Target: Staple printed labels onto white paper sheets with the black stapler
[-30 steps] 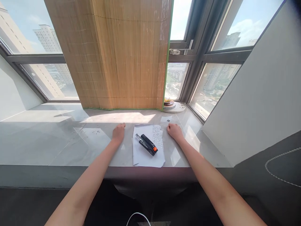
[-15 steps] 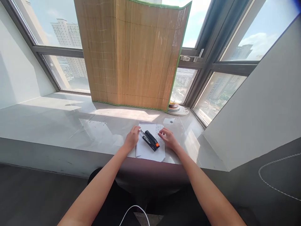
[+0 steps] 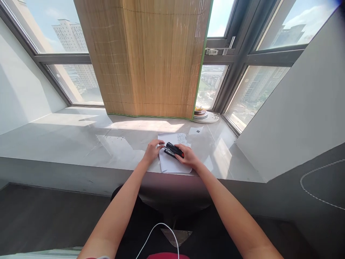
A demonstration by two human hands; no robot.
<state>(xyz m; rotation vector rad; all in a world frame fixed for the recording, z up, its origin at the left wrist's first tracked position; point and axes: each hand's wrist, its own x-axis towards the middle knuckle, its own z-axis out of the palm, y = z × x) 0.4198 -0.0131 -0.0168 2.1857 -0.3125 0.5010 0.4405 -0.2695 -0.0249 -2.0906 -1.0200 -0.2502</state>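
Note:
A black stapler (image 3: 169,151) with its top and lower parts spread apart lies over a stack of white paper (image 3: 175,166). My right hand (image 3: 187,155) wraps round its rear end, covering most of the orange-red part there. At the stapler's front end, my left hand (image 3: 153,149) is closed in a pinch on the thin metal slide (image 3: 164,146) that sticks out. The fingertips hide most of that slide. Dense dark printing or marks show on the paper's upper right part.
Beyond the paper, a small white sheet (image 3: 196,130) carries small dark pieces, perhaps staples. A stack of plates or discs (image 3: 202,116) stands by the window corner. A bamboo mat (image 3: 151,72) hangs before the window. The sill's front edge (image 3: 81,164) runs near my forearms.
My right hand has moved left from beside the stapler and taken hold of its rear end. My left hand stays at the metal slide. The view has shifted slightly.

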